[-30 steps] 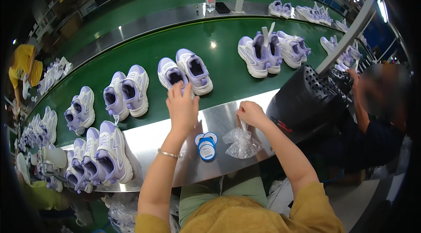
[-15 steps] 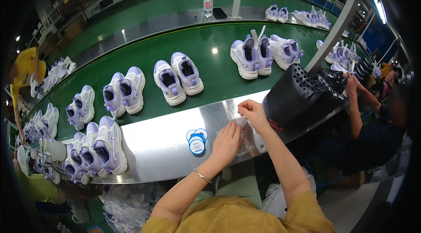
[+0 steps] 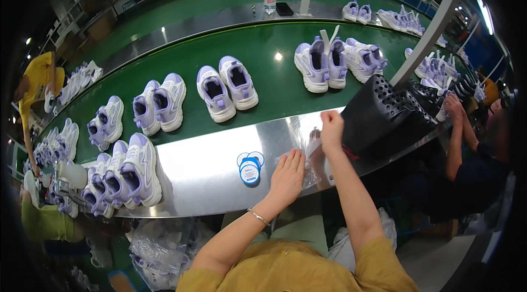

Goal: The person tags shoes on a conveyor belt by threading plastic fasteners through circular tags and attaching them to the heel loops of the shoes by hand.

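My left hand (image 3: 287, 175) lies flat on the metal ledge (image 3: 192, 179), fingers stretched out together, its fingertips at the edge of a clear plastic bag (image 3: 313, 156). Just to the right, my right hand (image 3: 331, 130) is closed in a pinch, raised a little above the ledge. Clear plastic runs up toward its fingers and seems caught in them; the exact grip is hidden. A small stack of round blue-and-white labels (image 3: 250, 171) rests left of my left hand.
White-and-lilac sneakers (image 3: 218, 94) stand in pairs along the green conveyor belt (image 3: 269, 106). More sneakers (image 3: 140, 170) crowd the ledge's left end. A black perforated bin (image 3: 379, 121) is at my right, near a metal post (image 3: 433, 28). Co-workers' arms (image 3: 455, 127) show at both sides.
My right hand has moved right and away from my left hand, drawing the plastic with it. My left hand stays flat on the ledge. The whole view has shifted slightly.
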Motion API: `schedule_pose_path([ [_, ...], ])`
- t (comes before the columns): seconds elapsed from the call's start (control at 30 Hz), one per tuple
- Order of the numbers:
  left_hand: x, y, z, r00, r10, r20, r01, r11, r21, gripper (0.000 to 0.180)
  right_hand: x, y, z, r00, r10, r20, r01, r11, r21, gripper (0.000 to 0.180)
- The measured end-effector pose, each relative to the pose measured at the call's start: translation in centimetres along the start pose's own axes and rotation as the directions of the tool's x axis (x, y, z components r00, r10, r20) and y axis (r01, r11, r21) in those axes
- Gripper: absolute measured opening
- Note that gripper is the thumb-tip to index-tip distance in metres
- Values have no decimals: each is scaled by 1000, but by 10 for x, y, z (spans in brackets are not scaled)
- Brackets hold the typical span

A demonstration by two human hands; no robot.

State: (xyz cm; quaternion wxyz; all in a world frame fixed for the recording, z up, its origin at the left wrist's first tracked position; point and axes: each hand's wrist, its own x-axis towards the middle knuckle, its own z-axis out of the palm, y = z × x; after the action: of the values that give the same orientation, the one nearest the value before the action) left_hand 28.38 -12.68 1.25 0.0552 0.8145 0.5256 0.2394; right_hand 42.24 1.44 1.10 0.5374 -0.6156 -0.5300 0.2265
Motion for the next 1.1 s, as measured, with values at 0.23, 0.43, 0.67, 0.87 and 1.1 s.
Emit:
schedule_pose_path([
  [0.23,0,-5,3,1000,10,-1,-10,997,81,43,30,-87,-17,994,-102,38,74,889,451,14],
  [0.43,-10,-19,-57,944,-177,-279,144,980,-135,45,-6,-127,-47,965,-145,220,33,894,447,8],
  [0.67,-48,-49,-82,906,-382,-182,372,924,-84,39,-82,-90,-24,721,85,688,-194,978,82,17],
  [0.87,-47,-53,-76,892,-429,-138,400,895,-196,25,-100,-80,-8,668,14,744,-93,994,64,16],
  [1.1,-49,-53,-90,863,-499,-77,416,789,-452,15,-113,-112,-3,598,-18,801,-107,989,102,13],
])
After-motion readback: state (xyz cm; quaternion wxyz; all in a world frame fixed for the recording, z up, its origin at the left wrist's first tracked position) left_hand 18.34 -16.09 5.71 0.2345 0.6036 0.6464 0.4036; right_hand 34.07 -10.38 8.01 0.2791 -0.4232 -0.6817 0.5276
